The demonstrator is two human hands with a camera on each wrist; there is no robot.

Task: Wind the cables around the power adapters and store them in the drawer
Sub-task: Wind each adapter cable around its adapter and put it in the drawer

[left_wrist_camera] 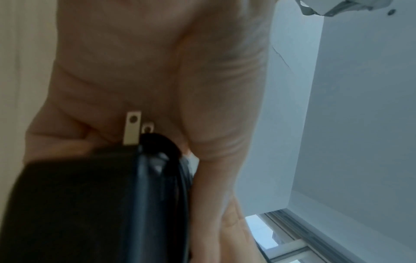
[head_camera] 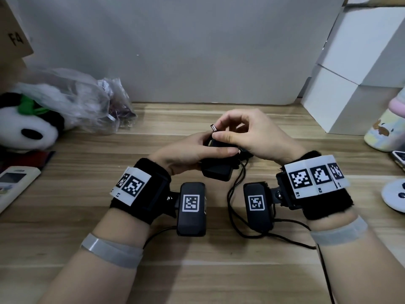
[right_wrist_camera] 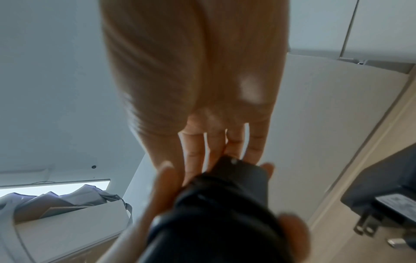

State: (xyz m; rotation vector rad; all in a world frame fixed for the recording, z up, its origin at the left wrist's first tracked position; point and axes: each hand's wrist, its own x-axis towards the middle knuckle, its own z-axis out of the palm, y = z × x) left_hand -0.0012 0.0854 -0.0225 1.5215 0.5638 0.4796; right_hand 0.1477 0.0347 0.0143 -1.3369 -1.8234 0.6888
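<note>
Wrist cameras: two black units, one strapped to each forearm (head_camera: 190,207), closest to the viewer, below both hands.
Left hand: the left hand (head_camera: 188,152) is wrapped around the held adapter (head_camera: 221,143), thumb lying along its top; in the left wrist view the adapter (left_wrist_camera: 78,204) fills the palm, its two metal prongs (left_wrist_camera: 133,128) pointing at the palm.
Right hand: the right hand (head_camera: 252,134) hovers just over the left hand's fingertips, thumb and forefinger pinching the plug (head_camera: 213,128), its metal tip poking out to the left.
Cable: black turns of the cable (left_wrist_camera: 162,178) lie wound around the held adapter, against the left palm.
Second adapter: the second adapter (head_camera: 215,172) is just below the left thumb, on the wooden table (head_camera: 197,270); the right wrist view shows it (right_wrist_camera: 387,195) lying apart, prongs out.
Loose cable: a loose cable (head_camera: 230,194) trails between the two wrists.
Containers: a crumpled clear plastic bag (head_camera: 87,102) far left of the left hand, contents too blurred to tell; two closed white boxes (head_camera: 350,84) stacked far right of the right hand.
Counts: two adapters, two white boxes, one bag.
Other things: one panda plush (head_camera: 28,128) and one remote control (head_camera: 13,183) left of the left hand; one pastel cup (head_camera: 385,128) right of the right hand.
</note>
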